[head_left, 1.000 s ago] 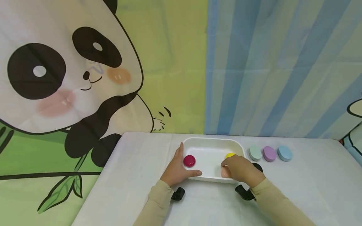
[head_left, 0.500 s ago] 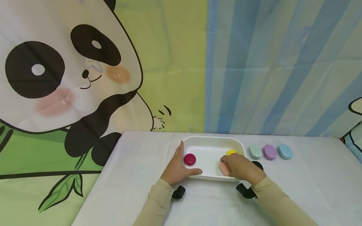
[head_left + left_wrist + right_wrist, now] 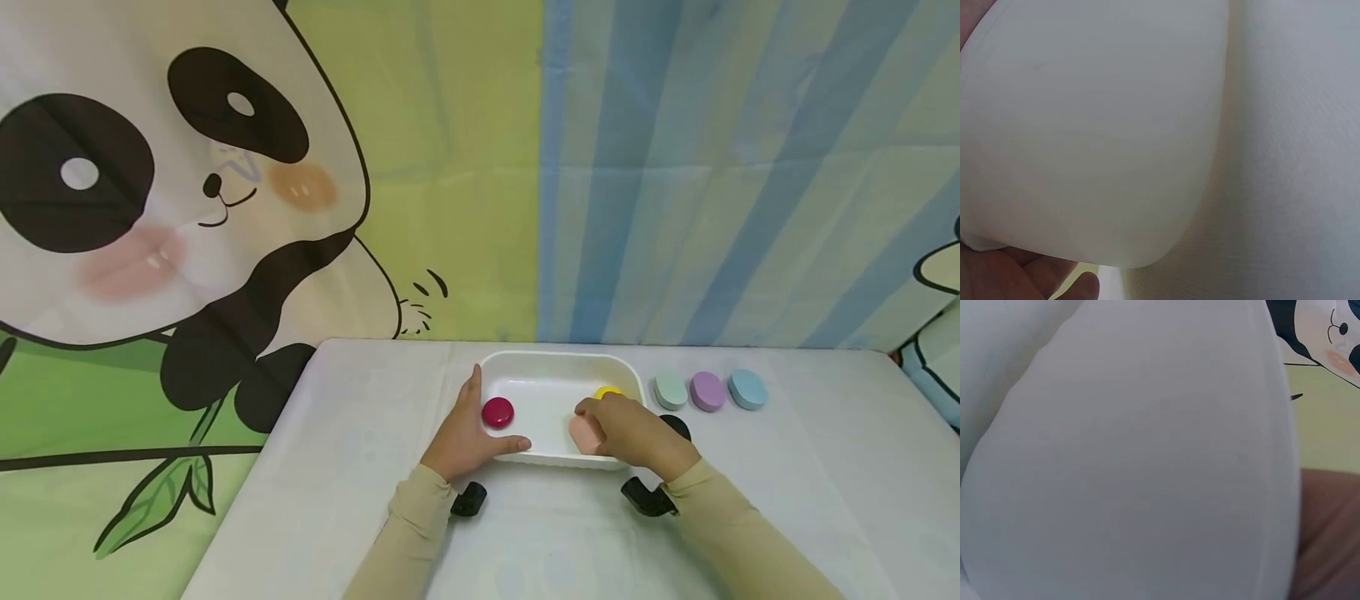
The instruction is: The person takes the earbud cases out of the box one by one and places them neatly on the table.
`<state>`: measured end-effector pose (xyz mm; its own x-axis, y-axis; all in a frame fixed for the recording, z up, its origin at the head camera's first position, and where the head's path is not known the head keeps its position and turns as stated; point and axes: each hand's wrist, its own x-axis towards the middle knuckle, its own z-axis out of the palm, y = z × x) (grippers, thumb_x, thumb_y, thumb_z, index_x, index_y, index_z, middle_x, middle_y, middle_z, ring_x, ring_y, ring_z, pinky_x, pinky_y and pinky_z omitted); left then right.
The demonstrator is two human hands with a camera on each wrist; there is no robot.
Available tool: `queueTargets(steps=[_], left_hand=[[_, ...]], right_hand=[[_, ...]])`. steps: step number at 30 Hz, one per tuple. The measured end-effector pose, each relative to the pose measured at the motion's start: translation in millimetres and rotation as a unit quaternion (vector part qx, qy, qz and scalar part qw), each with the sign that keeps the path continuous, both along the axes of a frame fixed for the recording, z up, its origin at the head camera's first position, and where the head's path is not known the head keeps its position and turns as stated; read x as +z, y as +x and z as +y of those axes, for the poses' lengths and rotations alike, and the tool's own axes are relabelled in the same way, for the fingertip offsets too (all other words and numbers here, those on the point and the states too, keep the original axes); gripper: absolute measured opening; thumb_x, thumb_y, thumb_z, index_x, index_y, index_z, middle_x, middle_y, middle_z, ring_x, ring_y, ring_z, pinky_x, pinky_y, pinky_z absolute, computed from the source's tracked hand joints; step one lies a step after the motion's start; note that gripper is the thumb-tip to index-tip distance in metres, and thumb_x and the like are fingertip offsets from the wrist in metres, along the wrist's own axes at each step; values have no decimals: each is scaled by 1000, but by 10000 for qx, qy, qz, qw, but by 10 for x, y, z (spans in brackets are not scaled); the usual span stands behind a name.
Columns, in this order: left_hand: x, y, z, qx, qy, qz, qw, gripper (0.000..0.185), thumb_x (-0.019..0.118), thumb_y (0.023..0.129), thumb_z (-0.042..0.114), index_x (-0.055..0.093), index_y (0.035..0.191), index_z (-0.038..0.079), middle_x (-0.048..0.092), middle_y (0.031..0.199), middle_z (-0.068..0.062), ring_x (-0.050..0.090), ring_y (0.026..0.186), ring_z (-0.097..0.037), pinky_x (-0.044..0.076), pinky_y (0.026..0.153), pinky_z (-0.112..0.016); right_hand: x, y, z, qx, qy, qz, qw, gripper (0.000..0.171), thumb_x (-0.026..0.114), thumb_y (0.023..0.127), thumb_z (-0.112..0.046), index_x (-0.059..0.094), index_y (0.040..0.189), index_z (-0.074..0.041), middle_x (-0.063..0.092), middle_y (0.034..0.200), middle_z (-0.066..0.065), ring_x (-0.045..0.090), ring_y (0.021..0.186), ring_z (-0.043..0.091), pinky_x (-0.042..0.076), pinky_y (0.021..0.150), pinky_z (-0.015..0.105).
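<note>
A white rectangular tray (image 3: 543, 457) lies on the table. My left hand (image 3: 467, 435) grips its left front corner, thumb over the front rim and fingers along the left side. In the left wrist view, fingers (image 3: 1035, 275) show beside the tray's outer wall. My right hand (image 3: 633, 429) reaches into the tray's right end and pinches a peach-coloured block (image 3: 585, 435); its fingertips are partly hidden. Just behind that hand shows a yellow piece (image 3: 607, 391), mostly covered. At the tray's left end sits a glossy red round piece (image 3: 498, 412).
Right of the tray stand a pale green block (image 3: 670, 390), a purple block (image 3: 708, 392) and a light blue block (image 3: 747, 389) in a row. A white cloth covers the table (image 3: 540, 533). Behind it hangs a printed panda curtain (image 3: 450, 167).
The peach block has shifted slightly left within the tray in my right hand and shows more of its face. My left hand keeps its hold. The head view has tilted a little downward.
</note>
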<state>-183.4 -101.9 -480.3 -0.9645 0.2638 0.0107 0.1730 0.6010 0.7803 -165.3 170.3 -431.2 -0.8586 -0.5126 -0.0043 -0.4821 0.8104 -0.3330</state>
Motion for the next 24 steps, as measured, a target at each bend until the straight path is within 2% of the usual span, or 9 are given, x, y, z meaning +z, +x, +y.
queueTargets(steps=[8,13,18,24], left_hand=[[19,12,10,25,-36,-97,9999,140,87,64,64,1,163,15,18,167,-5,36,144,-30,38,112,-50],[39,11,9,35,-6,-78,10000,138,89,65,58,2,163,14,19,166,-6,38,143,-29,37,112,-50],[42,-2,7,2,-6,-41,10000,138,90,65,56,2,163,12,19,166,-6,37,143,-29,36,113,-49],[24,-6,2,-1,-80,-55,10000,141,88,63,63,2,163,14,18,167,-5,36,144,-28,36,114,-49]], right_hand=[[-6,-17,18,-36,-4,70,10000,44,86,75,-5,67,115,2,63,98,9,58,85,21,53,78,36],[31,12,48,-210,-415,-49,9989,45,86,77,-10,66,117,3,61,96,6,53,83,17,49,71,33],[60,58,76,-354,-642,16,9973,50,84,79,-9,64,122,6,63,106,13,58,92,22,52,75,36],[115,110,98,-661,-755,13,9950,59,86,77,-9,61,129,5,58,102,10,54,79,17,49,68,32]])
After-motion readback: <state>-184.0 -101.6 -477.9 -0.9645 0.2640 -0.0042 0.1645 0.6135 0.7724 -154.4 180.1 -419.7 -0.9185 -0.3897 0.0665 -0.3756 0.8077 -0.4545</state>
